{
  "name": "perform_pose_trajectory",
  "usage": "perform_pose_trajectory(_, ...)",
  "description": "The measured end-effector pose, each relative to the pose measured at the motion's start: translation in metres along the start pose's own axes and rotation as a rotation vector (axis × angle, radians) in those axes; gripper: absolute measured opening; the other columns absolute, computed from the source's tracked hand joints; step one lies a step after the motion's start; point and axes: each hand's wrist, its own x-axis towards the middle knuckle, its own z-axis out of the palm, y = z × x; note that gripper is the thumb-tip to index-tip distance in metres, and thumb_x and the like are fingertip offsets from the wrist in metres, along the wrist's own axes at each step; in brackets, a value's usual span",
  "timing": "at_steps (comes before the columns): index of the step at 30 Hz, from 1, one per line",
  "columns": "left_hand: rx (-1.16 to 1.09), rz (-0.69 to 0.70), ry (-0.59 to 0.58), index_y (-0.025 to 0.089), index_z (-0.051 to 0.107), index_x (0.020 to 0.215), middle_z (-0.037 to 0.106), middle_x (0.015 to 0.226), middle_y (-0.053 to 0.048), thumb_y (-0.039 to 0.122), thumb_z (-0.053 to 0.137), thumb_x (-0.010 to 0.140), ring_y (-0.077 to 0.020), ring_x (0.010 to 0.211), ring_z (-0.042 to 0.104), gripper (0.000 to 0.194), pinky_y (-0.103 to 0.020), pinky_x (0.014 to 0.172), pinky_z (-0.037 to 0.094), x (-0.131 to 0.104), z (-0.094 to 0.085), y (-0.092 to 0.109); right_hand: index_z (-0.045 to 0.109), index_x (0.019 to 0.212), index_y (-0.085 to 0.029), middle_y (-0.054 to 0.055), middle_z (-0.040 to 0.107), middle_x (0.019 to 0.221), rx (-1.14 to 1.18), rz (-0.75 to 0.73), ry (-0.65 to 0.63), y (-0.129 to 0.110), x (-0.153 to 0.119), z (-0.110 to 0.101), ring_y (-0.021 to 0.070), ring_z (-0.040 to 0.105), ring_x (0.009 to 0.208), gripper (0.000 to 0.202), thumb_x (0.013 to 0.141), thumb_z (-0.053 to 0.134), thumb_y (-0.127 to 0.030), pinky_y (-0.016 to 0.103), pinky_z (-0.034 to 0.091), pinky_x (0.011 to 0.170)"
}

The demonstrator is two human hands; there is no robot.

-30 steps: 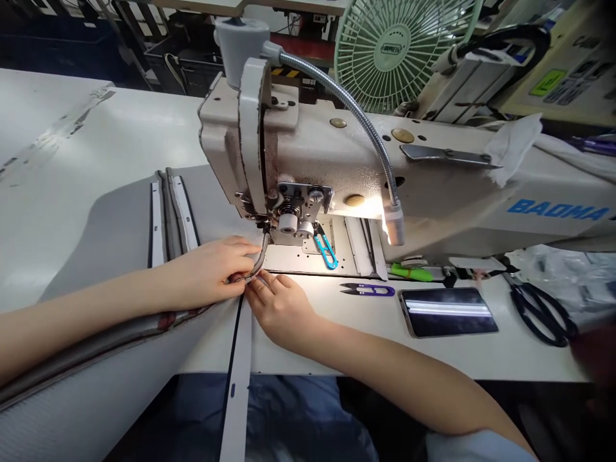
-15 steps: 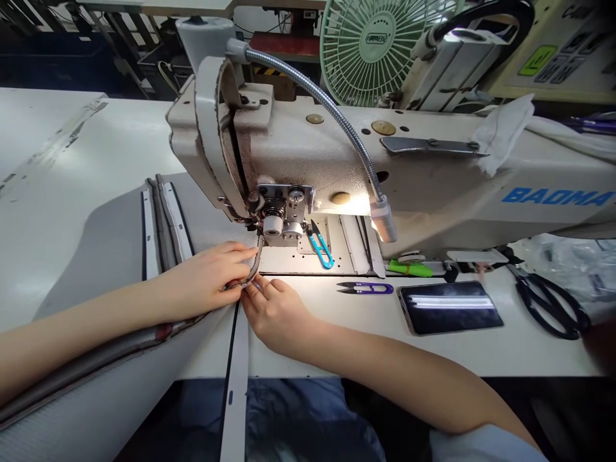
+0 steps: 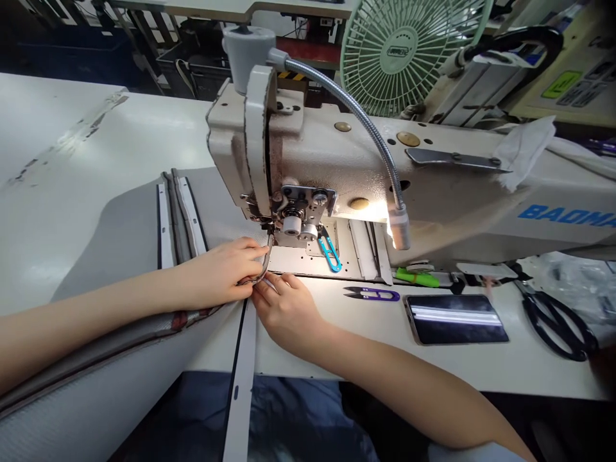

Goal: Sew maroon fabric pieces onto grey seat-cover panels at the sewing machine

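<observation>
Grey fabric (image 3: 129, 224) with brown-edged seams lies on the white table and runs under the needle area of the sewing machine (image 3: 308, 154). My left hand (image 3: 226, 269) presses on the fabric, its fingers closed at the piped edge just in front of the presser foot. Beside it, my right hand (image 3: 289, 311) pinches the edge where it meets a white strip with a black border (image 3: 243, 378). That strip hangs down over the table's front edge. The fingertips of both hands nearly touch, and the needle itself is hidden.
Blue snips (image 3: 330, 252) lie on the machine bed. Purple snips (image 3: 373, 294), a phone (image 3: 457, 319), a green-handled tool (image 3: 416, 278) and black scissors (image 3: 558, 321) are to the right. A green fan (image 3: 409, 51) stands behind the machine.
The whole view has shifted, so the machine and table items appear further right. Both hands keep the same hold near the presser foot, with no clear movement against the fabric.
</observation>
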Motion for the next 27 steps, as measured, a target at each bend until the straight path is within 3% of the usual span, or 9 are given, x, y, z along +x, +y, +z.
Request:
perform_pose_trajectory(14,-0.012,-0.017,0.037,0.016,0.055,0.065,0.053,0.142,-0.013,0.019,0.052,0.086,-0.0293,0.13,0.047,0.021,-0.043,0.103,0.044,0.014,-0.002,-0.01,0.064,0.122,-0.007,0.017,0.069,0.12,0.034,0.035,-0.1,0.016,0.004,0.002,0.0275,0.057,0.119,0.033,0.098,0.043,-0.011,0.039,0.047,0.081)
perform_pose_trajectory(20,0.021,-0.023,0.066,0.018,0.046,0.061,0.067,0.115,-0.009,0.016,0.051,0.084,-0.0258,0.113,0.057,0.023,-0.037,0.09,0.049,0.016,-0.006,-0.008,0.063,0.124,0.0,0.02,0.065,0.128,-0.038,0.005,-0.085,0.013,0.001,0.004,0.032,0.059,0.119,0.035,0.095,0.046,-0.01,0.04,0.049,0.082)
perform_pose_trajectory(27,-0.021,0.006,0.078,0.019,0.046,0.062,0.069,0.097,-0.007,0.016,0.051,0.082,-0.0236,0.104,0.06,0.02,-0.035,0.09,0.048,0.009,-0.004,-0.006,0.062,0.126,0.0,0.026,0.064,0.127,0.028,-0.027,-0.144,0.003,-0.002,-0.001,0.0316,0.06,0.121,0.035,0.097,0.046,-0.011,0.043,0.05,0.088)
